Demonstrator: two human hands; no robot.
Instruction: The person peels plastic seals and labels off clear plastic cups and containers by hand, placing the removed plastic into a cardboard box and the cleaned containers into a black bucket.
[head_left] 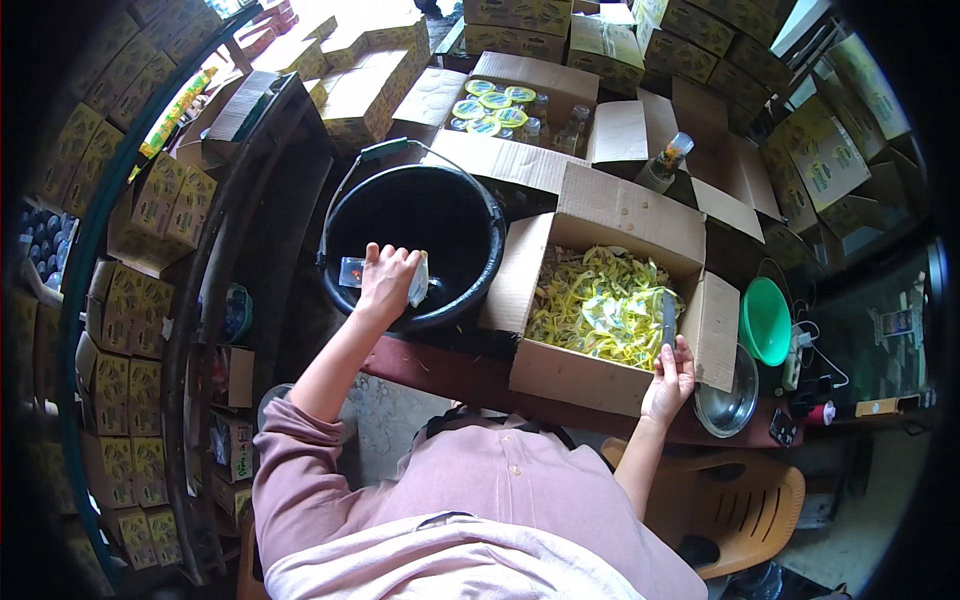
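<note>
Over the black bucket point(494, 262), my left hand point(383, 285) is wrapped round a clear plastic cup point(350, 272) lying on its side, with a pale end beyond my fingers. My right hand point(670, 384) is closed on a knife point(669, 318), its grey blade pointing away from me. The blade lies at the right side of an open cardboard box point(580, 378). Tangled yellow-green strips point(575, 305) fill that box, with a few whitish pieces on top. Inside the bucket it is too dark to make out the bottom.
Behind stands an open carton point(500, 158) of cups with yellow-green lids point(485, 127). A clear jar point(665, 165) stands right of it. A green bowl point(765, 321) and a clear bowl point(727, 405) sit at the right, near cables. Stacked printed cartons point(130, 390) line the left.
</note>
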